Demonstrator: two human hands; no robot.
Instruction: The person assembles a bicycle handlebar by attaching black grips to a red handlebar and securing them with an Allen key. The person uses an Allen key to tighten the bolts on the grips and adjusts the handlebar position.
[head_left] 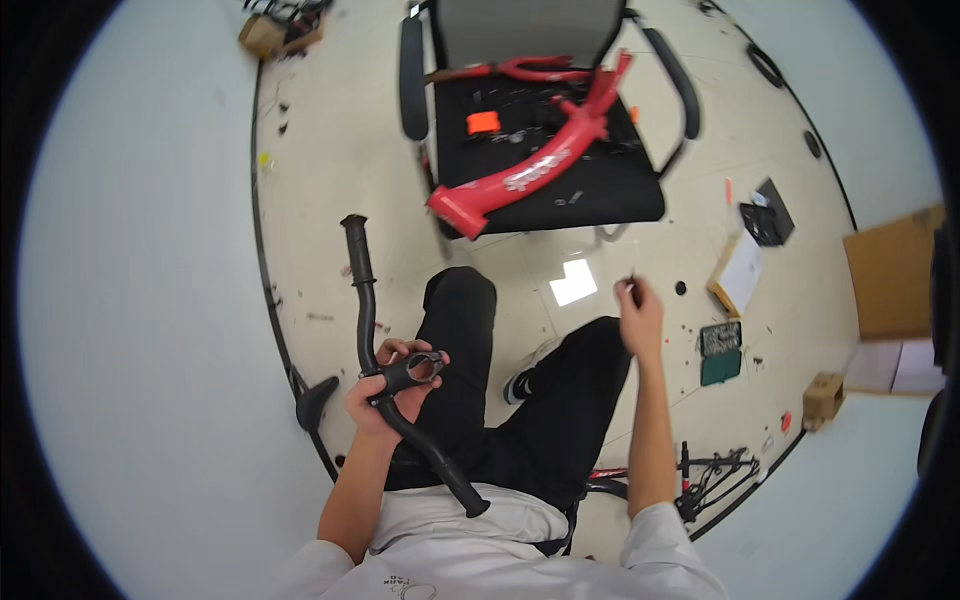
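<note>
Left hand (380,402) gripping a handlebar (367,325) by its stem (398,376), beside the left thigh (450,345).
The bar's long axis runs from a far grip end, pointing toward the chair (610,212), back and rightward to a near end at the shirt (470,528); the stem juts right, its round clamp over the thigh. The right hand (643,318), well apart near the right knee (605,340), is closed around a small dark item (635,290), too small to identify. Floor (315,245) lies between the bar's far end and the left wall (150,280); the chair's front edge stands ahead of the knees. Pale lettering marks the red frame (510,185) on the chair; small dark print shows on the shirt.
</note>
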